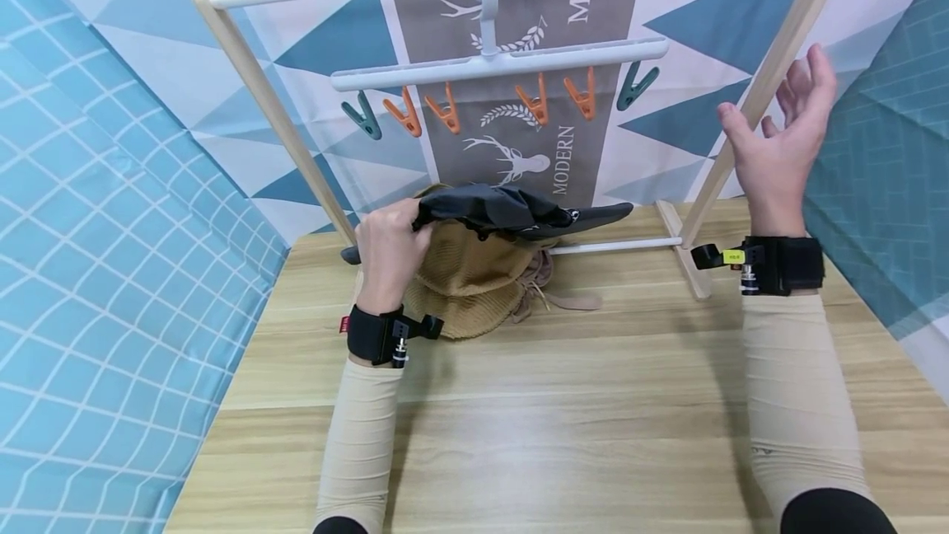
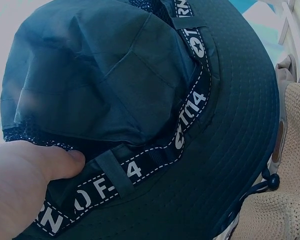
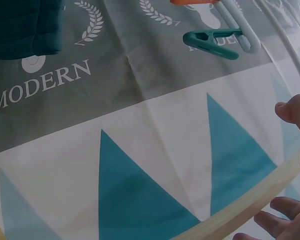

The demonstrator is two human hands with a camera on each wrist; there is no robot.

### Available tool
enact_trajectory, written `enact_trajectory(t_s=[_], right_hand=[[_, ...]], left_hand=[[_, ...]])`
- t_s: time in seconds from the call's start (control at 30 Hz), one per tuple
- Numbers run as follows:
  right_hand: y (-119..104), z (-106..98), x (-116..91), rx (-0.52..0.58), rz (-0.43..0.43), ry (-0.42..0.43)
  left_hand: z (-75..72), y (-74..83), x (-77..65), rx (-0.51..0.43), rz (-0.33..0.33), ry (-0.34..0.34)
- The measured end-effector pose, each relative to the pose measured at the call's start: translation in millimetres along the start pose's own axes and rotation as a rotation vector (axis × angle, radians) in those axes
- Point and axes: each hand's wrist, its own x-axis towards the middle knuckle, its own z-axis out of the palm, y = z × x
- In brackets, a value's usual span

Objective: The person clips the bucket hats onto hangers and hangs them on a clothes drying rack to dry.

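My left hand (image 1: 389, 250) grips a dark bucket hat (image 1: 504, 211) by its left side, holding it up over a pile of tan hats. In the left wrist view the thumb (image 2: 65, 159) presses on the hat's lettered band (image 2: 102, 192), where the brim (image 2: 245, 110) meets the crown; the other fingers are hidden. My right hand (image 1: 786, 147) is raised beside the right post of the wooden rack, fingers spread and slightly bent, with nothing in it. A white clip hanger (image 1: 500, 64) hangs from the top bar, carrying orange clips (image 1: 532, 101) and green clips (image 1: 638, 87).
Tan woven hats (image 1: 467, 270) lie on the wooden table (image 1: 519, 410) beneath the dark hat, with a mauve strap (image 1: 571, 302) trailing out. The rack's posts (image 1: 278, 118) stand on both sides, joined by a low white rod (image 1: 615, 246). Patterned cloth hangs behind.
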Motion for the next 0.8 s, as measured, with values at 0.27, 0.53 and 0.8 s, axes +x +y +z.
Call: enact_trajectory(t_s=[0.27, 0.53, 0.8], right_hand=[[11.1, 6.0, 18.1, 0.123, 0.066, -0.02], [6.0, 4.6, 22.1, 0.102, 0.172, -0.012], [2.8, 5.6, 24.3, 0.193, 0.273, -0.026]], left_hand=[[1.2, -0.4, 0.6, 0.003, 0.011, 0.015], [2.1, -0.1, 1.3, 0.004, 0.016, 0.039], [-0.9, -2.5, 2.2, -0.061, -0.031, 0.119]])
